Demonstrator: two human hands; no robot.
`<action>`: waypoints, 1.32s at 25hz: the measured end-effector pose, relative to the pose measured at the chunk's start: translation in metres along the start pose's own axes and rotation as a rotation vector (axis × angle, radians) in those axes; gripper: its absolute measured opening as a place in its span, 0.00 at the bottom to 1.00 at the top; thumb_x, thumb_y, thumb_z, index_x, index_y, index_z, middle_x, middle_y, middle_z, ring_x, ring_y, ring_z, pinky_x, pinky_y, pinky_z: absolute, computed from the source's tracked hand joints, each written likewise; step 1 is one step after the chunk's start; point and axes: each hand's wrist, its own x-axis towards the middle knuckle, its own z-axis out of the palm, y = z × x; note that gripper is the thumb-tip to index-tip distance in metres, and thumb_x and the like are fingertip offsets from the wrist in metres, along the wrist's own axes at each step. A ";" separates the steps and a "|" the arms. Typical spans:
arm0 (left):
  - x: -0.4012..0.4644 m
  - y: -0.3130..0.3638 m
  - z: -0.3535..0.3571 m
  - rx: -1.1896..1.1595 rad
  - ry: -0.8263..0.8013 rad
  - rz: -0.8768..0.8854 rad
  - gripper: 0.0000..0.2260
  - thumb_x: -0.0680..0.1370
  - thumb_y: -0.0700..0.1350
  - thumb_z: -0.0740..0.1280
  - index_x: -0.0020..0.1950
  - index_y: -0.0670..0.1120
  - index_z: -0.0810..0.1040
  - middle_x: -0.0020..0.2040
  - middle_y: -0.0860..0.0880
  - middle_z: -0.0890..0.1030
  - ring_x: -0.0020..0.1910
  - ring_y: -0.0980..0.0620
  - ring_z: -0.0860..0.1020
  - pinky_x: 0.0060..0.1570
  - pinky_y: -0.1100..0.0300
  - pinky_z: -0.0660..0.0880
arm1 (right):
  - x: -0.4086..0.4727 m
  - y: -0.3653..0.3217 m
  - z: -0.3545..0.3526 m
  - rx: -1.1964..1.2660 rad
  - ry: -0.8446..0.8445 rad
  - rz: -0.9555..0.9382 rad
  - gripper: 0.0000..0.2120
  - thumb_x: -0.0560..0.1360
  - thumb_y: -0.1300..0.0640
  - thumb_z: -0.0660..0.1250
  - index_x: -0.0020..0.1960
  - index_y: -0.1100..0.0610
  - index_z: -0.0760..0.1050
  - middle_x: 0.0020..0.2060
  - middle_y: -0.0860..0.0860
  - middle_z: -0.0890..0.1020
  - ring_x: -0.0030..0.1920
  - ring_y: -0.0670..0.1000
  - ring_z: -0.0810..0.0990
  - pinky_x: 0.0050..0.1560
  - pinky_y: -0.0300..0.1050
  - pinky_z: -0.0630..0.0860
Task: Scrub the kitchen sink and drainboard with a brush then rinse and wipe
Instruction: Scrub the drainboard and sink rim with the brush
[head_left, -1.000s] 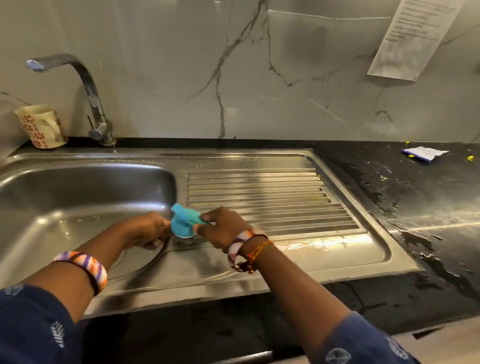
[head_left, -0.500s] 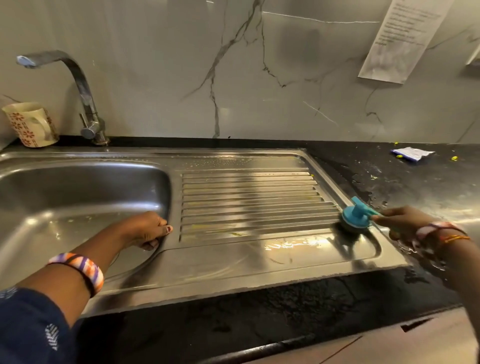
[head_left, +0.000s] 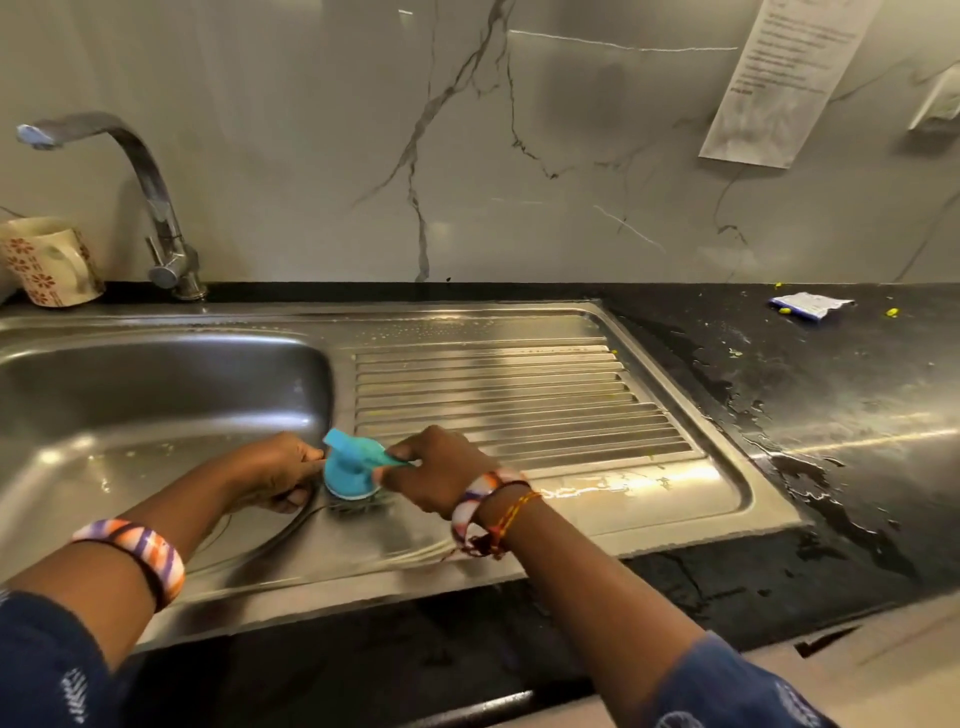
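Both our hands meet at the near inner corner of the drainboard: our right hand (head_left: 441, 475) pinches the handle of the blue brush (head_left: 352, 467), whose dark bristles press on the steel beside the bowl's rim. Our left hand (head_left: 275, 470) sits just left of the brush, fingers curled over the sink (head_left: 130, 415) rim and touching the brush's side. Beyond our right hand the ribbed drainboard (head_left: 519, 395) stretches away, wet and shiny. Right of it, well apart from our hands, the black counter (head_left: 831, 415) shows puddles, with a small torn packet (head_left: 808, 304) near the wall. Far beyond our left hand stand the tap (head_left: 150, 208) and a flowered mug (head_left: 49, 260). On the marble wall hangs a printed sheet (head_left: 779, 78).
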 end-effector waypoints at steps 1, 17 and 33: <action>-0.001 0.000 0.000 0.016 0.013 0.003 0.18 0.81 0.39 0.58 0.30 0.41 0.70 0.22 0.45 0.67 0.17 0.55 0.64 0.21 0.69 0.62 | -0.004 0.006 -0.007 0.022 -0.011 0.025 0.15 0.77 0.51 0.64 0.56 0.59 0.80 0.25 0.50 0.71 0.22 0.41 0.71 0.21 0.29 0.61; -0.005 -0.002 0.008 0.062 0.142 -0.002 0.19 0.80 0.46 0.60 0.30 0.44 0.70 0.24 0.48 0.69 0.22 0.53 0.66 0.27 0.68 0.64 | -0.064 0.070 -0.074 0.309 0.158 0.401 0.10 0.78 0.56 0.62 0.55 0.59 0.77 0.23 0.51 0.65 0.14 0.40 0.60 0.15 0.32 0.56; -0.152 -0.145 -0.149 0.422 0.683 -0.313 0.16 0.79 0.49 0.61 0.64 0.45 0.75 0.64 0.46 0.76 0.63 0.47 0.73 0.61 0.56 0.70 | 0.121 -0.194 0.090 0.470 -0.471 -0.031 0.06 0.76 0.65 0.62 0.51 0.59 0.75 0.30 0.53 0.73 0.16 0.40 0.63 0.18 0.29 0.57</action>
